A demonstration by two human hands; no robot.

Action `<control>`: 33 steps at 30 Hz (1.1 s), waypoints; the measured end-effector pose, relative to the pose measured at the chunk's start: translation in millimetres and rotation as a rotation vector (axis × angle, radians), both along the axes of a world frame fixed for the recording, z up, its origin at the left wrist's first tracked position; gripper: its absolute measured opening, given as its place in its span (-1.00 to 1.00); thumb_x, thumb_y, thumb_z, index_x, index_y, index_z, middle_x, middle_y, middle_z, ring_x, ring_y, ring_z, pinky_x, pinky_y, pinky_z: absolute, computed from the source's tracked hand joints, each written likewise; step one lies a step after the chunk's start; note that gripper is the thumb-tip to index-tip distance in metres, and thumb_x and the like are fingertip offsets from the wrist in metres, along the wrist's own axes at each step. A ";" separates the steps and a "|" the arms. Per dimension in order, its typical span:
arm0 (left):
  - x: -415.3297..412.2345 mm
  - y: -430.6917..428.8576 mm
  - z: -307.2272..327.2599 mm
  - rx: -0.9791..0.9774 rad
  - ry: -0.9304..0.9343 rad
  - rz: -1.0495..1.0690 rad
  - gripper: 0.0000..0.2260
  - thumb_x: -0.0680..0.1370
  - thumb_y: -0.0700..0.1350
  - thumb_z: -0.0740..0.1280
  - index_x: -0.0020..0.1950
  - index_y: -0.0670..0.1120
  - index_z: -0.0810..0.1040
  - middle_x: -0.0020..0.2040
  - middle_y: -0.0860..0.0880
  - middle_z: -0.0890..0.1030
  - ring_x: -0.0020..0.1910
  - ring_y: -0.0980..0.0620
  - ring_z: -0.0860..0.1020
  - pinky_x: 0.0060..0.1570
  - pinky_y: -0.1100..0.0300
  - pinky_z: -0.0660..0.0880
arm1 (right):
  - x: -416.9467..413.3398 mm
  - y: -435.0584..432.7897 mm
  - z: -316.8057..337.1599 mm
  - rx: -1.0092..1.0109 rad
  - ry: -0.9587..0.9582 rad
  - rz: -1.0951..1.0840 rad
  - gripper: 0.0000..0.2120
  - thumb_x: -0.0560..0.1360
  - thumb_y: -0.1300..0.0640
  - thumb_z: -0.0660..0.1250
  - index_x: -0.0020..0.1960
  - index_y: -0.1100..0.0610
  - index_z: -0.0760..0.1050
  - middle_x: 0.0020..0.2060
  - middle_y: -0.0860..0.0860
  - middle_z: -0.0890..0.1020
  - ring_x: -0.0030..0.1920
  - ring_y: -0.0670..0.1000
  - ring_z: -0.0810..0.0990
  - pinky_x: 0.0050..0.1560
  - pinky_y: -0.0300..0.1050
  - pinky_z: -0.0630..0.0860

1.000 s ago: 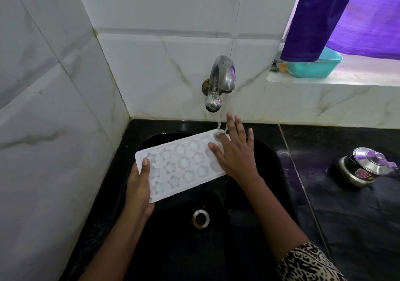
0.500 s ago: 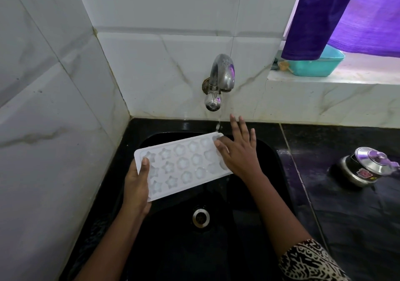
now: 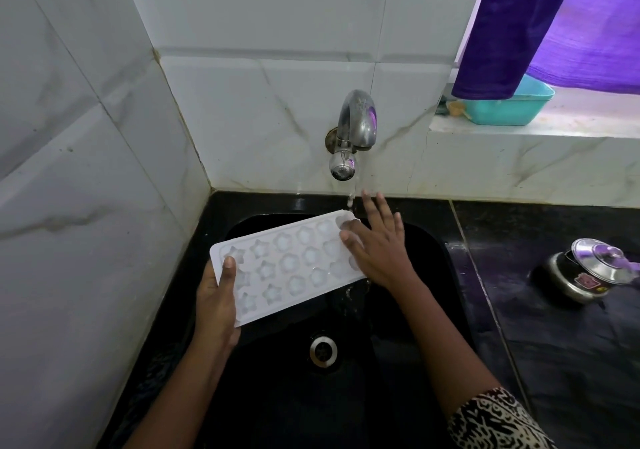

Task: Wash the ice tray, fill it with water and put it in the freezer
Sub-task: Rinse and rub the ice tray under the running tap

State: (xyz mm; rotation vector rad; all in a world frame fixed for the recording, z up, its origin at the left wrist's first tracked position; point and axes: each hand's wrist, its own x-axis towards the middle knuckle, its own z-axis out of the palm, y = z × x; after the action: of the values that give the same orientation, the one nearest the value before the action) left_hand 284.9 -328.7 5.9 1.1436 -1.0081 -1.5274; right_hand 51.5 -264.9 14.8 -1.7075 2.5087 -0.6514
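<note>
A white ice tray (image 3: pixel 287 268) with star and flower shaped cells is held over the black sink (image 3: pixel 408 362), tilted with its right end higher. My left hand (image 3: pixel 216 306) grips its left end, thumb on top. My right hand (image 3: pixel 379 244) lies flat with straight fingers on the tray's right end. A thin stream of water runs from the metal tap (image 3: pixel 353 130) onto the tray's far right corner, and water spills off the tray's right edge into the sink.
The sink drain (image 3: pixel 323 350) lies below the tray. A steel pot with a lid (image 3: pixel 588 270) stands on the black counter at right. A teal tub (image 3: pixel 502 106) sits on the window ledge under a purple curtain (image 3: pixel 519 29). Marble tile walls close the left and back.
My right hand slid right along the tray towards its right end. The tray shifted slightly, and the left hand keeps its hold.
</note>
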 end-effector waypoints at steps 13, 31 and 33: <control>7.5 -1.3 -6.4 0.020 0.024 0.046 -0.76 0.59 0.01 0.24 0.23 0.01 0.49 0.09 -0.06 0.63 0.05 -0.07 0.62 -0.06 0.02 0.61 | -8.2 18.9 11.6 -0.293 -0.322 -0.127 -0.38 0.46 -0.35 -0.08 0.35 -0.10 0.42 0.49 -0.23 -0.10 0.46 -0.21 -0.26 0.39 0.04 -0.14; -10.2 -2.5 -1.4 0.019 0.111 0.032 -0.63 0.51 0.09 0.26 0.27 -0.01 0.47 0.14 -0.07 0.63 0.11 -0.09 0.62 0.02 -0.04 0.58 | 6.5 4.2 2.2 -0.048 0.045 -0.074 -0.45 0.52 -0.28 -0.09 0.13 -0.04 0.57 0.55 0.00 -0.03 0.53 0.00 -0.20 0.45 0.15 -0.21; -12.8 -0.7 -2.6 0.013 0.113 0.024 -0.71 0.54 0.07 0.25 0.22 0.03 0.49 0.11 -0.03 0.64 0.08 -0.06 0.63 0.02 -0.03 0.59 | 11.9 1.7 -0.2 -0.088 0.097 -0.093 -0.46 0.52 -0.28 -0.07 0.14 0.00 0.55 0.55 0.03 0.02 0.53 0.02 -0.16 0.44 0.20 -0.15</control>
State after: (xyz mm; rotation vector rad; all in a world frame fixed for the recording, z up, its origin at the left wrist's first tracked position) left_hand 272.1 -329.4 3.2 1.0623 -0.9060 -1.5637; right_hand 63.3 -263.3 14.6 -1.6989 2.6780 -0.7127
